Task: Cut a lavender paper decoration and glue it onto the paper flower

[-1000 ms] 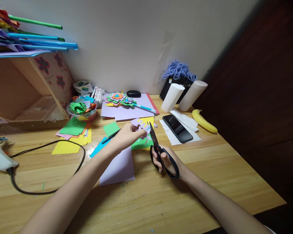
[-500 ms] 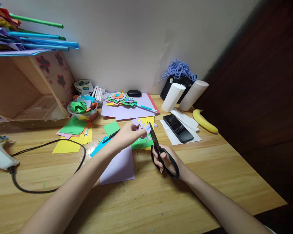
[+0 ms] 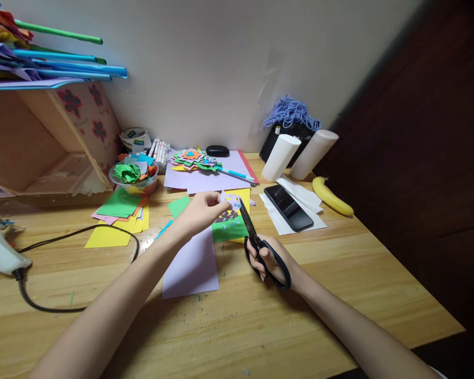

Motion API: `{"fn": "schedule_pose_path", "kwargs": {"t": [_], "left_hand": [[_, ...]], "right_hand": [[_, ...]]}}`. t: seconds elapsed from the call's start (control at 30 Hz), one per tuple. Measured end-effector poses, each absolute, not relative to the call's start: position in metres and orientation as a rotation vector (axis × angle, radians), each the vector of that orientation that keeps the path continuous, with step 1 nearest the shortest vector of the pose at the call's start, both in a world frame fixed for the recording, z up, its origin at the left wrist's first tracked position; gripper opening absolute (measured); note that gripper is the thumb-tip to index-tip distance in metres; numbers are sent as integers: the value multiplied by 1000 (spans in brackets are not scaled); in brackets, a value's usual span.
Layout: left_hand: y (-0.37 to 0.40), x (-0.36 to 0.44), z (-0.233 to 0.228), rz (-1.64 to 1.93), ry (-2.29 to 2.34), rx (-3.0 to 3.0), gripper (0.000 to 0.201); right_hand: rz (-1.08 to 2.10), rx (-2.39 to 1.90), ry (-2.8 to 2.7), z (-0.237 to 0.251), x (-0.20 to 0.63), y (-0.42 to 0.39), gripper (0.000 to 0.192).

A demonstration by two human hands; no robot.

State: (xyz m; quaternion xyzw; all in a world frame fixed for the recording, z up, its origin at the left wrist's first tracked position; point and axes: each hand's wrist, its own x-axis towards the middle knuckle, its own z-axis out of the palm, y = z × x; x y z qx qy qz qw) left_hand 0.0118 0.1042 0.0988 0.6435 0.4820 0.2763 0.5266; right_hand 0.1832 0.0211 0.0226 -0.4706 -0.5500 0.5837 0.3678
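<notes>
Between the thumb and fingers of my left hand (image 3: pixel 205 211) is a small cut piece of lilac paper (image 3: pixel 232 199). My right hand (image 3: pixel 274 258) is closed round the handles of black scissors (image 3: pixel 249 221), whose blades point up and away, with their tips beside the lilac piece. The blades look closed or nearly so. Under the held piece lie a green sheet (image 3: pixel 235 230) with tiny lilac scraps on it and a yellow sheet (image 3: pixel 244 197). A larger lilac sheet (image 3: pixel 191 271) lies nearer me, below my left wrist.
A phone (image 3: pixel 288 208) rests on white paper, with a banana (image 3: pixel 332 197) to its right. Behind stand two white rolls (image 3: pixel 281 158). Paper flowers (image 3: pixel 191 157) lie at the back. At left are a tub of scraps (image 3: pixel 133 178), coloured sheets (image 3: pixel 120 202) and a glue gun (image 3: pixel 2 250) with its cable.
My left hand has shifted slightly and turned the lilac piece, which now shows a different side to the scissors. The black pen near my left wrist is now hidden. My right hand has hardly moved.
</notes>
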Motion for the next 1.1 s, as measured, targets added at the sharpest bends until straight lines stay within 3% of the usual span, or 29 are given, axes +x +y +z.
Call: {"fn": "schedule_pose_path", "kwargs": {"t": [1.1], "left_hand": [[109,8,87,729,1124,1590,18]], "right_hand": [[1512,-1210,-1427,23,185,20,69]]}}
